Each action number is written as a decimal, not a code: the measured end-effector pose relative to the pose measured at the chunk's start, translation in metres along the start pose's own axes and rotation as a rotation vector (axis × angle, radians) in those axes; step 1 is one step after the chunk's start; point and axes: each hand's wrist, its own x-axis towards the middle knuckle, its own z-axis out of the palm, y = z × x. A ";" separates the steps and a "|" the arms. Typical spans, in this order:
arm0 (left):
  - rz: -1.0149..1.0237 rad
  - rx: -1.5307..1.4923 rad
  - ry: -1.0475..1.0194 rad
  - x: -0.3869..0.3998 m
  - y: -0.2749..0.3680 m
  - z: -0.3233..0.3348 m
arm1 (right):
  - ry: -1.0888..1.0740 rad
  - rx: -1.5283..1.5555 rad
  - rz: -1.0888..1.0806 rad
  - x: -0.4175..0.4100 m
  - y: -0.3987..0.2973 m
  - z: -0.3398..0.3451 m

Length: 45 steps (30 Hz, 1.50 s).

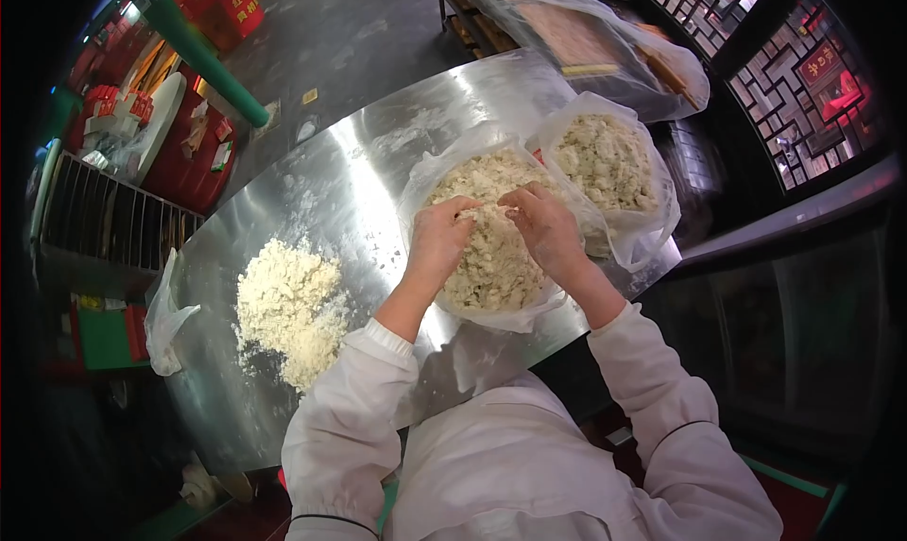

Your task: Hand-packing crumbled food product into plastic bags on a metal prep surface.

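Note:
On the metal table [368, 250] before me is a clear plastic bag [418, 179], folded open around a pale, crumbly, dough-like mass [496, 272]. Above its middle, my left hand [443, 240] and my right hand [545, 225] face each other with fingertips almost meeting. Both hands have curled fingers and pinch small bits of the crumbly mass between thumb and fingers. A second plastic bag of similar crumbly stuff [606, 162] stands just beyond, to the right. Left of my hands, a loose heap of pale yellow crumbs and flour [287, 300] lies on the metal.
A thin plastic bag [166, 321] hangs at the table's left edge. Beyond the far right side, a plastic-covered tray [567, 31] carries a wooden rod [666, 73]. A green post [205, 59] and a slatted rack [113, 208] stand to the left.

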 end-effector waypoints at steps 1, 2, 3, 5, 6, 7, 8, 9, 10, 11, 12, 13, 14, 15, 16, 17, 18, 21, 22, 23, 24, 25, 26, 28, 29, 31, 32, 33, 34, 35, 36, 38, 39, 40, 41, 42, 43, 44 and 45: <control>-0.204 -0.207 -0.066 -0.001 0.005 0.000 | -0.005 -0.001 0.000 0.000 -0.005 -0.003; -0.408 -0.414 -0.133 -0.002 0.008 -0.001 | 0.001 0.095 -0.029 -0.001 -0.012 -0.005; -0.408 -0.416 -0.128 -0.003 0.008 -0.001 | 0.009 0.192 -0.062 -0.001 -0.019 -0.005; -0.494 -0.568 -0.161 -0.007 0.007 -0.003 | -0.023 0.196 -0.098 -0.003 -0.026 0.003; -0.492 -0.572 -0.160 -0.008 0.011 -0.004 | -0.049 0.196 -0.128 -0.003 -0.027 0.005; -0.515 -0.611 -0.171 -0.009 0.015 -0.005 | -0.052 0.193 -0.131 -0.003 -0.025 0.008; -0.539 -0.651 -0.181 -0.011 0.018 -0.006 | -0.086 0.166 -0.036 -0.002 -0.021 0.012; -0.542 -0.655 -0.173 -0.012 0.021 -0.009 | -0.124 0.143 0.058 -0.001 -0.018 0.018; -0.519 -0.523 -0.260 -0.013 0.023 -0.012 | -0.133 0.141 0.052 0.000 -0.013 0.020; -0.497 -0.390 -0.343 -0.016 0.024 -0.014 | -0.071 -0.010 -0.056 -0.001 -0.007 0.019; -0.500 -0.397 -0.332 -0.020 0.022 -0.015 | -0.007 -0.161 -0.168 0.001 -0.005 0.016; -0.241 -0.219 -0.163 -0.028 0.019 -0.016 | -0.018 -0.163 -0.180 0.001 -0.005 0.014; 0.012 -0.035 0.007 -0.034 0.016 -0.018 | -0.005 -0.237 -0.181 0.002 -0.006 0.013; 0.002 -0.033 0.027 -0.034 0.016 -0.025 | 0.010 -0.308 -0.189 0.004 -0.012 0.011; -0.082 -0.046 -0.070 -0.034 0.012 -0.034 | -0.007 -0.299 -0.213 0.007 -0.024 0.010; -0.169 -0.062 -0.165 -0.036 0.007 -0.043 | 0.035 -0.288 -0.175 0.008 -0.038 0.009; -0.193 -0.051 -0.135 -0.042 0.005 -0.045 | 0.077 -0.268 -0.142 0.010 -0.056 0.013; 0.083 -0.004 0.185 -0.069 -0.026 -0.070 | 0.146 0.104 -0.209 0.012 -0.120 0.049; 0.006 -0.066 0.170 -0.077 -0.042 -0.082 | 0.102 0.134 -0.298 0.009 -0.128 0.067; -0.068 -0.128 0.155 -0.086 -0.059 -0.094 | 0.084 0.150 -0.311 0.005 -0.141 0.089; -0.137 -0.189 0.149 -0.100 -0.077 -0.114 | 0.000 0.250 -0.280 -0.001 -0.152 0.111; -0.153 -0.152 0.193 -0.118 -0.102 -0.136 | -0.088 0.355 -0.252 -0.005 -0.161 0.133; -0.193 -0.062 0.281 -0.137 -0.128 -0.155 | -0.099 0.357 -0.257 -0.009 -0.157 0.159; -0.275 -0.005 0.439 -0.179 -0.182 -0.204 | -0.219 0.476 -0.123 -0.012 -0.134 0.222; -0.319 0.036 0.501 -0.201 -0.214 -0.231 | -0.223 0.473 -0.126 -0.009 -0.126 0.248; -0.433 0.253 0.583 -0.237 -0.273 -0.281 | -0.184 0.488 0.123 -0.002 -0.107 0.288; -0.475 0.317 0.620 -0.251 -0.303 -0.301 | -0.236 0.477 0.259 0.005 -0.100 0.304; -0.479 0.308 0.620 -0.262 -0.332 -0.317 | -0.239 0.469 0.260 0.010 -0.100 0.323; -0.590 0.464 0.626 -0.272 -0.357 -0.332 | -0.182 0.527 0.285 0.016 -0.105 0.344; -0.700 0.618 0.628 -0.276 -0.379 -0.340 | -0.125 0.584 0.309 0.022 -0.110 0.362; -0.708 0.612 0.629 -0.278 -0.396 -0.340 | -0.182 0.583 0.313 0.026 -0.117 0.379; -0.768 0.755 0.558 -0.279 -0.421 -0.340 | -0.195 0.693 0.303 0.029 -0.152 0.411; -0.775 0.742 0.553 -0.272 -0.423 -0.334 | -0.196 0.801 0.298 0.028 -0.168 0.424; -0.642 0.518 0.547 -0.255 -0.416 -0.323 | -0.264 0.710 0.280 0.029 -0.179 0.429; -0.512 0.305 0.543 -0.244 -0.404 -0.314 | -0.336 0.628 0.259 0.029 -0.196 0.433; -0.540 0.218 0.553 -0.231 -0.389 -0.298 | -0.374 0.571 0.276 0.028 -0.214 0.434; -0.562 0.133 0.564 -0.219 -0.375 -0.283 | -0.372 0.560 0.280 0.025 -0.228 0.438; -0.564 0.130 0.566 -0.217 -0.369 -0.277 | -0.347 0.665 0.308 0.020 -0.244 0.444; -0.562 0.068 0.597 -0.214 -0.364 -0.269 | -0.316 0.767 0.335 0.016 -0.254 0.449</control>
